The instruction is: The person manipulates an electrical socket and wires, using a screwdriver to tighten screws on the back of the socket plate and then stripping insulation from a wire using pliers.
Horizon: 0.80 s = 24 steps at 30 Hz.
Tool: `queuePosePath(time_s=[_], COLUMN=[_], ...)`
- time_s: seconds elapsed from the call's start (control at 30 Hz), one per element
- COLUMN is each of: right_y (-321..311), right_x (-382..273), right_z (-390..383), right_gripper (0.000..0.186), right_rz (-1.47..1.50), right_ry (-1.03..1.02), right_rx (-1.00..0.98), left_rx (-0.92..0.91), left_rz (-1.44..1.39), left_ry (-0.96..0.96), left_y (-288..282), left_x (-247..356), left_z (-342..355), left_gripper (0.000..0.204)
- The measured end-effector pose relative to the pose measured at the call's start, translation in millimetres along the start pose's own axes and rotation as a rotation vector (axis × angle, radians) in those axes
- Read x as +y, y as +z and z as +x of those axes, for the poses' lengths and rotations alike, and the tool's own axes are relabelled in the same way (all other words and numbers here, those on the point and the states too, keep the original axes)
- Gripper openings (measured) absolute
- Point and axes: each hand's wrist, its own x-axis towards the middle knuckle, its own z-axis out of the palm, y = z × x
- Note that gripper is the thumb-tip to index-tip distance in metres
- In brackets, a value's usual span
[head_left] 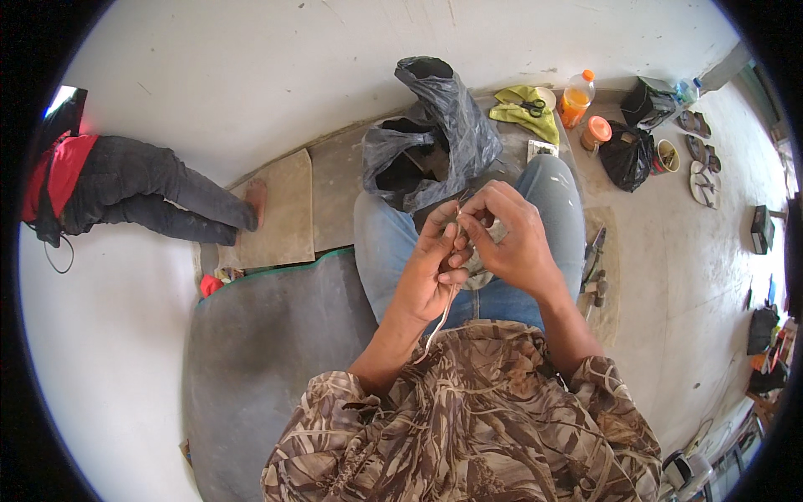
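Observation:
My left hand is closed on a thin pale cord, which hangs from beneath its fingers down to my patterned shirt. My right hand meets it above my lap, thumb and forefinger pinched together at the left fingertips. Whatever sits between those fingertips is too small to make out. Just beyond both hands, a grey-black plastic bag stands with its mouth open, close to my knees. Dark contents show inside it but cannot be named.
At the far right are a yellow-green cloth with black scissors, an orange drink bottle, a lidded tub and a knotted black bag. Beside my right knee lies a hammer. Another person's legs extend from the left.

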Motion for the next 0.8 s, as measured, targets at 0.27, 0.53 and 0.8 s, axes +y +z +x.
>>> queuePosePath(time_s=[0.27, 0.53, 0.8], right_y=[10, 12, 27], right_x=[9, 31, 40], right_z=[-1, -29, -61], right_gripper=[0.017, 0.017, 0.012], right_rz=[-0.088, 0.008, 0.084], right_ry=[-0.177, -0.089, 0.127], right_rx=[0.019, -0.142, -0.177], left_rx=[-0.057, 0.134, 0.167], left_rz=[0.094, 0.694, 0.948], left_ry=[0.119, 0.392, 0.489], left_y=[4, -25, -52], left_x=[-2, -12, -27], left_z=[-1, 5, -5], left_gripper=[0.043, 0.017, 0.021])
